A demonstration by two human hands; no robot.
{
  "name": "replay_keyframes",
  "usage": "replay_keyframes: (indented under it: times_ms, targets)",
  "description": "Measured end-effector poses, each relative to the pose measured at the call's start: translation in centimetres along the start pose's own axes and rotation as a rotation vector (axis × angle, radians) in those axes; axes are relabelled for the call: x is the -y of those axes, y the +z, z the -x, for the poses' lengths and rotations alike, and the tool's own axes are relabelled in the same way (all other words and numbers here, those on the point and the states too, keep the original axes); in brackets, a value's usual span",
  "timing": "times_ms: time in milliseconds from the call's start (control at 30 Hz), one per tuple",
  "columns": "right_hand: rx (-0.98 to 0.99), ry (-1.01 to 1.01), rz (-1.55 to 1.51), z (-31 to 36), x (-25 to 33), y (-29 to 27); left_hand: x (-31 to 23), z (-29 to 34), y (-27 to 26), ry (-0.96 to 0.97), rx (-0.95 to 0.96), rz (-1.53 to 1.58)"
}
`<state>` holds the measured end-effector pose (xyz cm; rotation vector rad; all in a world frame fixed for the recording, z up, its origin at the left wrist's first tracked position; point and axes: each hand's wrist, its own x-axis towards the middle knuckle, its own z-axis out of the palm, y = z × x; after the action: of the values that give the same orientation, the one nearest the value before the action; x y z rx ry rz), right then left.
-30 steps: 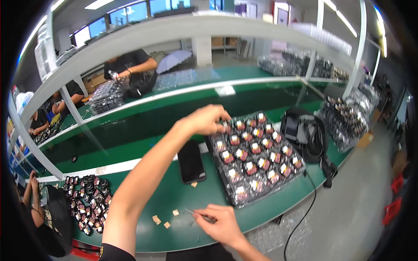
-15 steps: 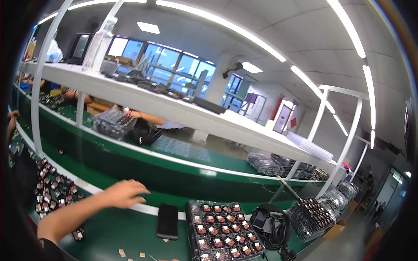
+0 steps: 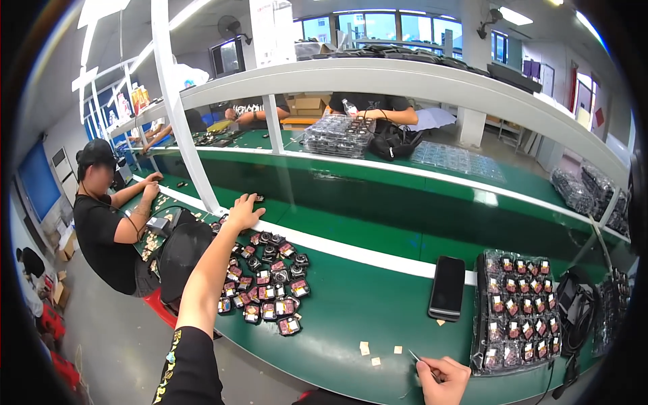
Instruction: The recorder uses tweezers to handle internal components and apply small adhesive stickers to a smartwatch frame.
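Observation:
My left hand [image 3: 244, 212] reaches over the white rail along the bench's far side. Its fingers look spread, and a small dark part [image 3: 259, 198] is right at the fingertips; whether they touch it is unclear. Below that arm lies a pile of small black camera-like modules [image 3: 270, 290], many with pinkish labels and white patches. At the lower edge, my right hand [image 3: 442, 379] pinches thin pointed metal tweezers [image 3: 414, 354]. Near their tip lie a few small beige square pieces [image 3: 376, 362] on the green bench [image 3: 351, 297].
A black phone [image 3: 446, 287] lies right of centre, beside a clear tray [image 3: 480, 307] filled with modules. Coiled black cable [image 3: 578, 310] lies farther right. A white shelf [image 3: 405, 77] spans above the green channel. A co-worker [image 3: 108, 209] sits at left; others work across.
The view has swung left and down, bringing the module pile, the seated co-worker and my right hand with the tweezers into view. My left hand now has a small dark part at its fingertips.

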<state>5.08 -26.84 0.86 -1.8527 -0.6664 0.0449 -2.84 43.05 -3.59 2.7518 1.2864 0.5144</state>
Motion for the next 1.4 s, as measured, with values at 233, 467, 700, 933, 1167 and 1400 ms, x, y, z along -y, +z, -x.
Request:
replay_keyframes:
  times_ms: [233,467,700,933,1167,1400]
  targets:
    - [0.027,0.052,0.048,1.0,-0.3,1.1,-1.7,-2.5,0.7,-0.060,-0.035,0.087]
    - [0.016,0.079,0.032,0.7,0.3,0.8,-7.6,-1.4,-1.5,0.265,-0.130,0.241]
    - [-0.061,0.018,0.076,-0.1,-1.4,0.8,-27.2,19.3,-8.1,1.114,0.503,0.628]
    - [-0.078,-0.014,-0.002,-0.2,-1.0,0.8,-30.3,25.3,-8.4,1.095,0.774,0.757]
    - [-0.065,-0.039,-0.014,0.3,-1.6,0.5,-30.2,26.1,-7.5,1.091,0.501,0.564]
    - [-0.062,-0.031,0.000,0.2,-1.8,0.6,-30.4,26.6,-6.8,1.149,0.511,0.555]
